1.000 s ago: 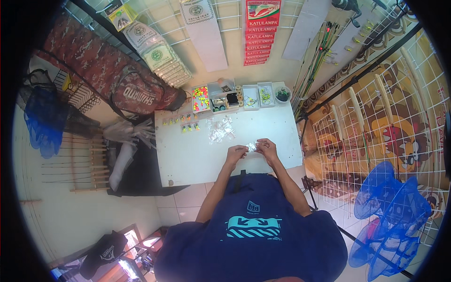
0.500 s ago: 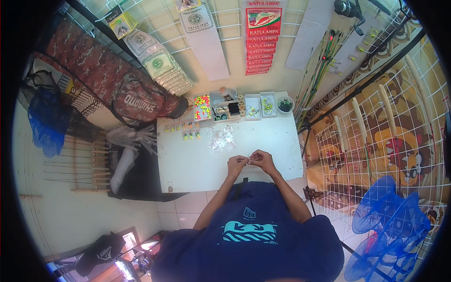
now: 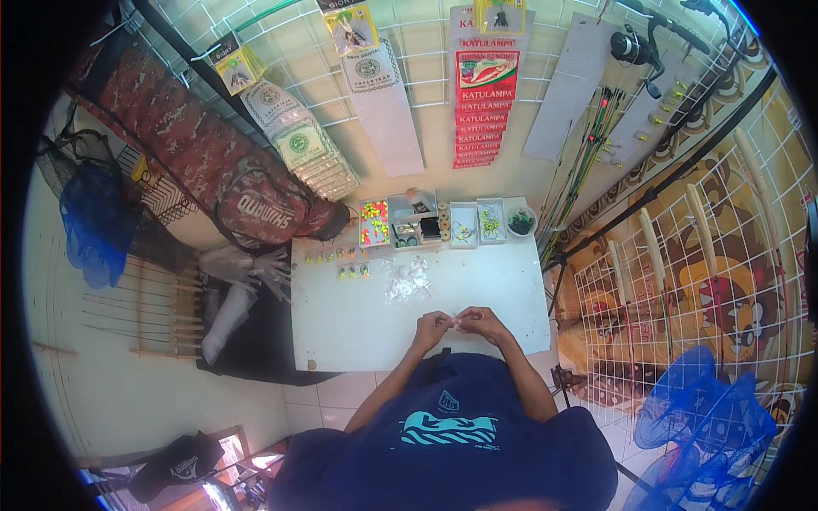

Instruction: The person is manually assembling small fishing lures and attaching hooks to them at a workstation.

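Above the near part of the white table (image 3: 358,332), my left hand (image 3: 433,324) and my right hand (image 3: 481,323) meet at their fingertips. Each is closed in a pinch, and between them is a small whitish piece (image 3: 455,321), too small to make out well; it looks like thin plastic. Just beyond them lies a loose pile of small clear plastic bags (image 3: 407,279). To the left of that pile, several small packs with bright yellow, orange and dark contents (image 3: 352,271) are laid in two rows.
Along the table's back edge stand a box of bright floats (image 3: 375,223), a grey compartment box (image 3: 412,204), white trays (image 3: 464,218) and a round tub (image 3: 520,223). A camouflage rod bag (image 3: 256,204) leans at left. Rods (image 3: 588,145) stand at back right, blue nets (image 3: 682,409) at right.
The view has tilted up, so the table and wall sit lower in the picture. My hands stay together at the fingertips, with only slight finger movement.
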Motion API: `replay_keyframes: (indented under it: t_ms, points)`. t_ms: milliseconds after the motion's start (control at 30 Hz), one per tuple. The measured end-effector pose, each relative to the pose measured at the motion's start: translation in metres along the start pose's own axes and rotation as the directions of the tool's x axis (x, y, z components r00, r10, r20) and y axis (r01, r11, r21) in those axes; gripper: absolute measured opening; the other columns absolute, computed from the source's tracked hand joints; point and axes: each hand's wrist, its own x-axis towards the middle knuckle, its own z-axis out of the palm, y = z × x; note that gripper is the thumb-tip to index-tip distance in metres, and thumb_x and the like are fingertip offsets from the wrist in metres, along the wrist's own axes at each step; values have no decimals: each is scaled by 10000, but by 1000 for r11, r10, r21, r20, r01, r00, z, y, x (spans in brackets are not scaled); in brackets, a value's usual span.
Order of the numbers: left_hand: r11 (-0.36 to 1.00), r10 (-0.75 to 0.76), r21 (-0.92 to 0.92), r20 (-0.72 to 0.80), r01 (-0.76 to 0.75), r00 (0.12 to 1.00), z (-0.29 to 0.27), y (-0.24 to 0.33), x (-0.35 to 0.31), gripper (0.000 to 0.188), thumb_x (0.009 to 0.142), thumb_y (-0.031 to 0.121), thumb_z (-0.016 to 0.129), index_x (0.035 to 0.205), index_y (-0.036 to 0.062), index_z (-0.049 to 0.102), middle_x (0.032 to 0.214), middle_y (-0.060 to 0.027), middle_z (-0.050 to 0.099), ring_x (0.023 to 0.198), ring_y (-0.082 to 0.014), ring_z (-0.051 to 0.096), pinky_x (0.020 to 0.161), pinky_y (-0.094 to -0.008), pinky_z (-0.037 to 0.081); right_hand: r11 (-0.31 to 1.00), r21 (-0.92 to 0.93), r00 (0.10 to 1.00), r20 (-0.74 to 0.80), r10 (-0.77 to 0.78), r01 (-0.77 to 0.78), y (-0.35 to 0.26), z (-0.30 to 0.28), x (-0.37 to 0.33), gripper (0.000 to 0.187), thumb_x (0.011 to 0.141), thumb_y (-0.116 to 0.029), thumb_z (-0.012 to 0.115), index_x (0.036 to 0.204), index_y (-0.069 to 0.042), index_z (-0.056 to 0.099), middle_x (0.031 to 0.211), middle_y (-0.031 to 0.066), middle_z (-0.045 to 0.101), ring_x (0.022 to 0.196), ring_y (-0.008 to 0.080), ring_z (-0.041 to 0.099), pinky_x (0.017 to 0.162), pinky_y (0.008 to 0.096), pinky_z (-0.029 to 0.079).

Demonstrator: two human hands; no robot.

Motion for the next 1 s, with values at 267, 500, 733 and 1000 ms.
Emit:
replay_keyframes:
  t_ms: [267,500,733,1000]
  points:
    - [958,16,287,32,-25,999,1,20,5,270,807,231,656,861,-34,664,814,-184,692,769,-291,687,724,-374,535,791,-606,974,-116,-192,84,-3,5,12,147,783,-103,696,897,-12,675,786,93,699,736,143,677,677,276,543]
    - [936,45,348,34,-54,998,0,36,6,214,787,171,661,866,-23,618,868,-222,654,838,-375,645,752,-431,511,687,-720,922,-193,-336,100,-9,15,18,151,791,-96,683,920,-20,664,751,94,686,697,143,669,657,281,535]
    - [744,496,503,25,-440,868,-13,59,-4,457,763,130,715,1180,47,549,1048,-161,594,1023,-340,558,909,-430,437,974,-196,982,-124,-143,117,-2,3,12,130,853,-125,665,918,-20,624,859,72,670,780,140,648,703,279,528]
    - [566,623,575,171,-590,764,-17,47,6,382,772,156,707,1123,30,622,1050,-129,606,1028,-304,558,908,-412,440,987,-64,986,-71,-152,147,-2,1,13,162,858,-148,668,937,-28,594,894,96,688,788,140,646,716,271,523]
